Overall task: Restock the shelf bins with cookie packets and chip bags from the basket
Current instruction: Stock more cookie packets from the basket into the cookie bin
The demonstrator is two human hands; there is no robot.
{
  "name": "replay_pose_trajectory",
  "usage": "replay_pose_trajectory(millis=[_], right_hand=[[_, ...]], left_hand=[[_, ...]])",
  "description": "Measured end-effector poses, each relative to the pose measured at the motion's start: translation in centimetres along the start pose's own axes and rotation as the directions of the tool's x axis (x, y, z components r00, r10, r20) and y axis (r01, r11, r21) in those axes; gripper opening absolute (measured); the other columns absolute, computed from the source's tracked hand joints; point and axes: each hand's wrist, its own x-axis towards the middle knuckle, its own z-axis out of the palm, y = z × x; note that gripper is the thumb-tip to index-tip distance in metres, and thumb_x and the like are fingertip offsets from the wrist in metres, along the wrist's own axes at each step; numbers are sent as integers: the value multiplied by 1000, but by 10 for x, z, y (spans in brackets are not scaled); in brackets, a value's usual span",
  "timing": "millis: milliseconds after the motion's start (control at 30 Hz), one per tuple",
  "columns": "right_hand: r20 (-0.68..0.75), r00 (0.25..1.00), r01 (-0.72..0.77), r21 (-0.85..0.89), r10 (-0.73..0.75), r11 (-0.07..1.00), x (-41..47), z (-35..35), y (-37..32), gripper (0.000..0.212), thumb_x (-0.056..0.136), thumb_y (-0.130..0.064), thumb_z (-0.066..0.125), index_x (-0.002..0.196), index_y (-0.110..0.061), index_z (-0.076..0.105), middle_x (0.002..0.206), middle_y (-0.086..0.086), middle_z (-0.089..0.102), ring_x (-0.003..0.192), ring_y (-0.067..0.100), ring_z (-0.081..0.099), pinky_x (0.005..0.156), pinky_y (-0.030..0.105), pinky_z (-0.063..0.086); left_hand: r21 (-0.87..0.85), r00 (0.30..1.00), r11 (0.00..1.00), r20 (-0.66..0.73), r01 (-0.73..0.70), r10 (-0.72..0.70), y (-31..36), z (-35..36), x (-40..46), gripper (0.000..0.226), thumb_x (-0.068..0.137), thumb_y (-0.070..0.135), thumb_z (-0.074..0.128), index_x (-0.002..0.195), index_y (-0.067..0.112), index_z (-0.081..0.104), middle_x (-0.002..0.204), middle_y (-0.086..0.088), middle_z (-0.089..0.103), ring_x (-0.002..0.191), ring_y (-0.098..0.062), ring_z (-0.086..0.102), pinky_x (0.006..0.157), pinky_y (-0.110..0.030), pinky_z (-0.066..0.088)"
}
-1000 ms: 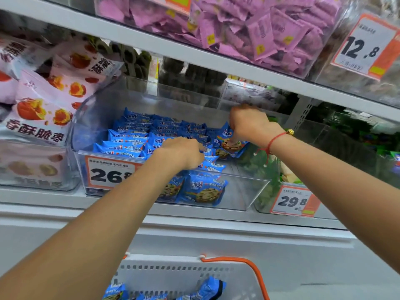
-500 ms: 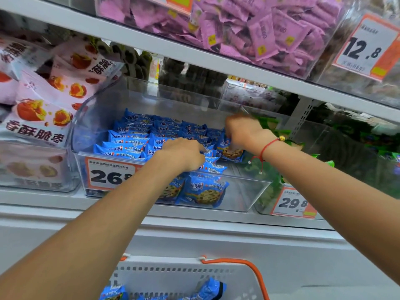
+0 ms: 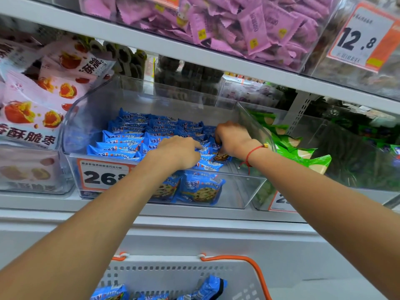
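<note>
A clear shelf bin holds rows of blue cookie packets, with two more standing against its front wall. My left hand lies on the front row, fingers curled down over the packet tops. Just to its right, my right hand, with a red string at the wrist, grips a blue cookie packet low at the right end of the row. Below me is the white basket with an orange handle, and several blue packets lie in it.
Left of the bin stand pink snack bags. A neighbouring clear bin on the right holds green packets. The shelf above carries a bin of purple packets and a 12.8 price tag.
My right hand came down from the bin's back right rim and leftward, bringing its packet onto the row beside my left hand. My left hand stayed where it was.
</note>
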Motion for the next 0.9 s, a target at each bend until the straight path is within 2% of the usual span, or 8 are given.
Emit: replay_pose_trajectory(millis=[133, 233, 333, 467, 600, 733, 833, 900], right_hand=[[101, 995, 2, 18, -4, 1000, -3, -13, 2, 37, 79, -11, 72, 115, -8, 62, 112, 12, 63, 100, 30, 61, 75, 31, 48], [65, 998, -9, 101, 2, 995, -17, -27, 6, 43, 77, -10, 70, 120, -12, 62, 115, 13, 63, 104, 32, 61, 84, 37, 53], [-101, 995, 6, 259, 21, 966, -47, -37, 9, 40, 75, -12, 72, 114, -21, 67, 111, 5, 68, 102, 25, 63, 87, 40, 53], [-316, 942, 76, 536, 117, 841, -105, -36, -1, 25, 75, -19, 73, 98, -27, 72, 88, -4, 70, 82, 16, 66, 77, 35, 54], [-313, 926, 89, 725, 211, 682, -156, -15, -18, 18, 73, -19, 78, 78, -32, 67, 67, -11, 62, 62, 6, 59, 63, 25, 47], [-97, 978, -41, 783, 187, 621, -190, 34, -32, 21, 73, -19, 76, 72, -34, 62, 60, -13, 59, 56, 0, 53, 65, 26, 48], [102, 989, -148, 771, 109, 620, -208, 74, -45, 18, 76, -17, 72, 75, -33, 64, 65, -12, 61, 57, -1, 55, 62, 20, 47], [209, 977, -192, 754, 48, 628, -217, 99, -55, 13, 78, -19, 69, 77, -31, 64, 72, -9, 64, 66, 5, 58, 68, 25, 51]], left_hand=[[-15, 998, 1000, -55, -8, 7, 0, -1, -1, 40, 99, 30, 42, 139, 31, 46, 136, -8, 53, 125, -30, 45, 94, -38, 39], [19, 976, 1000, -218, -7, 11, 3, -4, -5, 37, 97, 34, 47, 133, 27, 53, 132, -5, 58, 122, -27, 50, 95, -38, 41], [75, 877, 997, -476, -27, 60, 10, -10, -13, 29, 97, 33, 47, 120, 25, 61, 118, 0, 65, 111, -23, 57, 83, -34, 43], [95, 708, 986, -687, -139, 166, 19, -11, -34, 24, 96, 31, 47, 111, 23, 65, 107, 4, 67, 100, -20, 59, 80, -34, 40], [-15, 584, 964, -798, -264, 148, 29, 11, -78, 13, 91, 29, 55, 97, 26, 66, 91, 11, 66, 84, -13, 60, 71, -28, 39], [-273, 696, 949, -713, -160, -87, 33, 60, -132, 8, 90, 33, 59, 95, 32, 66, 85, 16, 63, 82, -8, 58, 65, -26, 39], [-385, 843, 923, -496, 1, -207, 24, 100, -160, 12, 91, 34, 57, 100, 37, 65, 82, 22, 58, 79, -2, 54, 64, -25, 35], [-360, 917, 926, -321, 114, -238, 13, 124, -173, 18, 92, 37, 55, 108, 38, 63, 92, 20, 62, 87, -5, 58, 67, -25, 38]])
